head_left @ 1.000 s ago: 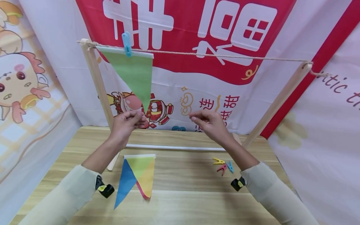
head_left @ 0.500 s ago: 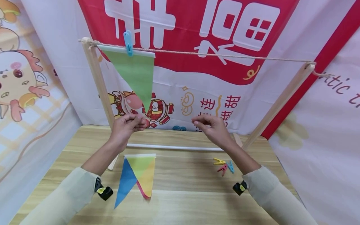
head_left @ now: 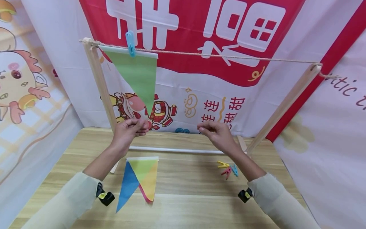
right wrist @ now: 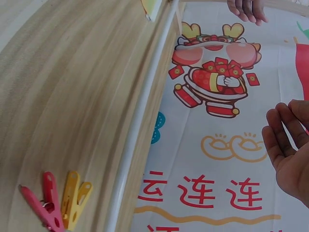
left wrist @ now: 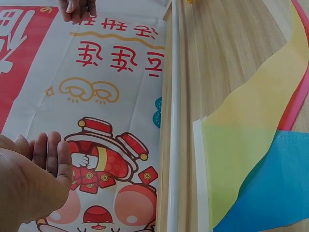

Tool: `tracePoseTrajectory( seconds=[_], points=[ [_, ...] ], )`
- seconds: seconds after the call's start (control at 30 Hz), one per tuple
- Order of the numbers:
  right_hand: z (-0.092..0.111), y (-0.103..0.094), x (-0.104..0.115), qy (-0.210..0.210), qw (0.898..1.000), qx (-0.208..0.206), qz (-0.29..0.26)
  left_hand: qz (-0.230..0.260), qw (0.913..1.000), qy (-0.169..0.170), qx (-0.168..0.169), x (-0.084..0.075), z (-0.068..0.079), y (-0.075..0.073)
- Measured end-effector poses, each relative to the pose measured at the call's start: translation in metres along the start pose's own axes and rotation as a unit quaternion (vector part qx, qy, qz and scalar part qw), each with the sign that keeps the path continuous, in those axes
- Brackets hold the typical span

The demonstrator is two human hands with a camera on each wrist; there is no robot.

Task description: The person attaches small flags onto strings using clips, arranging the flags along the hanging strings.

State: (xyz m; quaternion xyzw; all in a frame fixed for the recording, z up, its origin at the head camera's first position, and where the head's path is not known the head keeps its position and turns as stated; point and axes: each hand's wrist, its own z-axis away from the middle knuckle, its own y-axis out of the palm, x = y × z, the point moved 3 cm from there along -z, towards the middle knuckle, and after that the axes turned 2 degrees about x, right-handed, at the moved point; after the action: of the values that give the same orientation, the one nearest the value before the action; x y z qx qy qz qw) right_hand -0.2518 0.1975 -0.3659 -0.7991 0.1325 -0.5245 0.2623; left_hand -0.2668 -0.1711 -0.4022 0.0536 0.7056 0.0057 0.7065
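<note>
My left hand hovers over the back of the table, just below the tip of a green pennant. That pennant hangs from a string by a blue clothespin. To the right, my right hand is also in the air, apart from everything. Both hands have loosely bent fingers and hold nothing; the wrist views show bare palms. Below the left hand lie overlapping pennants: a yellow-green one, a blue one and others partly covered. Yellow, red and blue clothespins lie near the right forearm.
Two wooden posts, left and right, carry the string. A white rod runs low between them along the wooden table. A printed cloth hangs close behind the string.
Both hands have sunk slightly, and the right hand has drifted a little to the right. The pennants and clothespins stay where they were; the head view shifts slightly.
</note>
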Motion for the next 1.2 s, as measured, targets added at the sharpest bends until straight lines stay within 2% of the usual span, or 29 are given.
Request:
tracePoseTrajectory(
  seconds=[0.57,0.77,1.2],
  points=[
    [0.014,0.000,-0.023,0.020,1.000,0.004,0.003,-0.013,0.9998,-0.015,0.000,0.016,0.002,-0.009],
    [0.020,-0.002,-0.033,0.025,0.999,0.000,0.028,-0.028,0.9994,-0.023,-0.001,0.022,0.005,-0.012],
    [0.032,-0.003,-0.051,0.041,0.999,-0.002,0.023,-0.032,0.9994,-0.012,0.006,0.034,0.006,-0.015]
  ],
)
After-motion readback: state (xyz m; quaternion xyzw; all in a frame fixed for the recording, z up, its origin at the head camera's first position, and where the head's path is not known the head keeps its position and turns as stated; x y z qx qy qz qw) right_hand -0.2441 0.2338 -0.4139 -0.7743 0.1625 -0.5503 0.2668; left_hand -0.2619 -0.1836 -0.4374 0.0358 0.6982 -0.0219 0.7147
